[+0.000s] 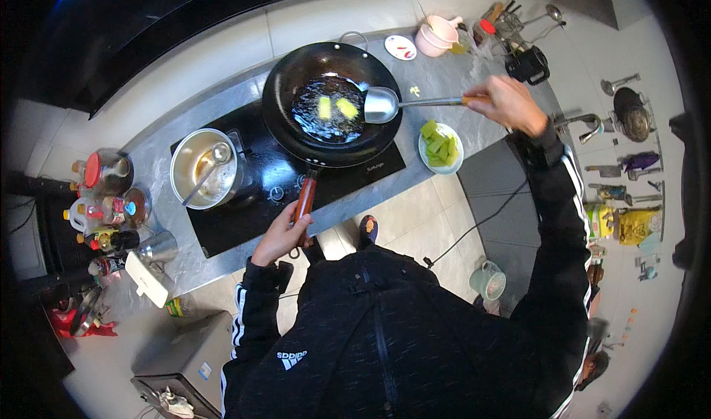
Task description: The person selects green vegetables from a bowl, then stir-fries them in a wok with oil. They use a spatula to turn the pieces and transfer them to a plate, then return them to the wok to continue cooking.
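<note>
A large dark wok (296, 142) sits on the black cooktop (222, 234), with shiny oil and two pale yellow-green pieces (335, 109) in its bottom. My left hand (283, 234) is closed round the wok's reddish-brown handle (305, 197). In my right hand (507, 103) is the wooden grip end of a metal wok spatula (382, 106), whose wide blade hangs over the wok's right side. Below the spatula's shaft, a small white bowl (442, 169) of green cut pieces (440, 146) stands on the counter, nearest to my right forearm.
Left of the wok stands a metal pot (181, 186) with a ladle (211, 169) in it. Jars and bottles (111, 212) crowd the counter's left end. At the back are a small plate (401, 47) and a pink pot (437, 37). A black cable (474, 230) hangs at the right.
</note>
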Demonstrator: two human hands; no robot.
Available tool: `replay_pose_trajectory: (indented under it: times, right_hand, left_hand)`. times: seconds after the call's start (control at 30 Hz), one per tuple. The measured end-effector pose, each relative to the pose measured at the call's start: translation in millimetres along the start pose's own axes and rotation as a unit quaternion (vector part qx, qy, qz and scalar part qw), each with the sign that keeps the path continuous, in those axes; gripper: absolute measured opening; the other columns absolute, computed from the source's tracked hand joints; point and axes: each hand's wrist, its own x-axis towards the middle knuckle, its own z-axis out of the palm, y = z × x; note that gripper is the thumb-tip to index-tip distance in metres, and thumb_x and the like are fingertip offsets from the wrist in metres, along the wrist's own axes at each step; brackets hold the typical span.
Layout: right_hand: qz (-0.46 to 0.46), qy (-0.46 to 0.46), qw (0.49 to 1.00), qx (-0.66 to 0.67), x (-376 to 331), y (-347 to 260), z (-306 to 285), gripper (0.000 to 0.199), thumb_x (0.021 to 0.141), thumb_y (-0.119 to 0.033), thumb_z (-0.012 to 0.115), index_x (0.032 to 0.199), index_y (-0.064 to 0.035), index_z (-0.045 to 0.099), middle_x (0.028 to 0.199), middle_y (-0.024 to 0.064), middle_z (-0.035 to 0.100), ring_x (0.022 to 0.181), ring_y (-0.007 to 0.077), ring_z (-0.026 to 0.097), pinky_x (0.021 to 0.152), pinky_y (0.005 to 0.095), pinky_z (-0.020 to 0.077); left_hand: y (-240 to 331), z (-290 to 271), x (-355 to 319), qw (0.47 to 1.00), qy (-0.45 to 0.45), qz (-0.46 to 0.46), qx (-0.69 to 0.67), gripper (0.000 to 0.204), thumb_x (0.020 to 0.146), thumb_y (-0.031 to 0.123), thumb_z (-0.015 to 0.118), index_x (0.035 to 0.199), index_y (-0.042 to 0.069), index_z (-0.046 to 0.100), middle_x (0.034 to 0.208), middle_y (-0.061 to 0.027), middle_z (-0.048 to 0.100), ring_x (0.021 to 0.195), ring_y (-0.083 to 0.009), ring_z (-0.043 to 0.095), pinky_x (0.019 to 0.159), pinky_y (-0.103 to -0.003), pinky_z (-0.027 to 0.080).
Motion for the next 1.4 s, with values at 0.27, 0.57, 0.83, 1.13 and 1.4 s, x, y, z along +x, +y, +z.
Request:
replay_pose_trajectory:
  times: [0.27, 0.57, 0.83, 1.13, 1.4]
  right_hand:
    - [-0.012, -0.14, 0.99, 0.013, 115, 57, 7, 0.034, 0.075, -0.021, 0.086, 0.104, -0.0062, 0.077, 0.085, 0.0101, 0.075, 0.075, 0.0165, 0.07, 0.068, 0.0335, 0.0544]
    - [0.011, -0.163, 0.88, 0.445, 95, 103, 180, 0.029, 0.085, -0.01, 0.078, 0.112, -0.0003, 0.074, 0.102, 0.006, 0.075, 0.087, 0.0088, 0.066, 0.082, 0.025, 0.0531]
    - [-0.026, -0.116, 0.852, 0.509, 108, 65, 208, 0.033, 0.087, -0.01, 0.077, 0.118, 0.0014, 0.071, 0.102, 0.0071, 0.074, 0.088, 0.0095, 0.066, 0.082, 0.0243, 0.053]
    - [-0.104, -0.117, 0.905, 0.395, 144, 36, 131, 0.033, 0.087, -0.016, 0.078, 0.116, -0.0022, 0.073, 0.095, 0.0049, 0.075, 0.082, 0.0078, 0.065, 0.075, 0.0249, 0.0527]
    - [-0.189, -0.102, 0.957, 0.195, 160, -44, 33, 0.025, 0.083, -0.017, 0.08, 0.104, -0.0052, 0.077, 0.087, 0.0088, 0.076, 0.077, 0.0146, 0.069, 0.073, 0.0309, 0.0546]
  left_hand:
    - [8, 6, -8, 1.0, 0.018, 0.014, 0.01, 0.058, 0.101, 0.025, 0.058, 0.15, 0.006, 0.033, 0.089, -0.0051, 0.058, 0.063, -0.0121, 0.06, 0.058, -0.028, 0.052]
    - [16, 16, -13, 0.997, 0.066, -0.014, 0.046, 0.057, 0.101, 0.027, 0.056, 0.15, 0.008, 0.034, 0.09, -0.0028, 0.057, 0.069, -0.0099, 0.06, 0.059, -0.025, 0.052]
    - [19, 17, -12, 0.996, 0.059, -0.012, 0.063, 0.052, 0.102, 0.026, 0.055, 0.147, 0.008, 0.038, 0.101, -0.0039, 0.06, 0.073, -0.0096, 0.059, 0.06, -0.025, 0.053]
    - [15, 20, -13, 0.995, 0.078, 0.029, 0.062, 0.049, 0.102, 0.023, 0.056, 0.144, 0.005, 0.04, 0.085, -0.0012, 0.055, 0.06, -0.0084, 0.057, 0.054, -0.024, 0.049]
    - [17, 10, -12, 0.996, 0.025, 0.029, 0.081, 0.053, 0.102, 0.029, 0.054, 0.146, 0.006, 0.037, 0.09, -0.003, 0.058, 0.067, -0.0101, 0.06, 0.058, -0.025, 0.052]
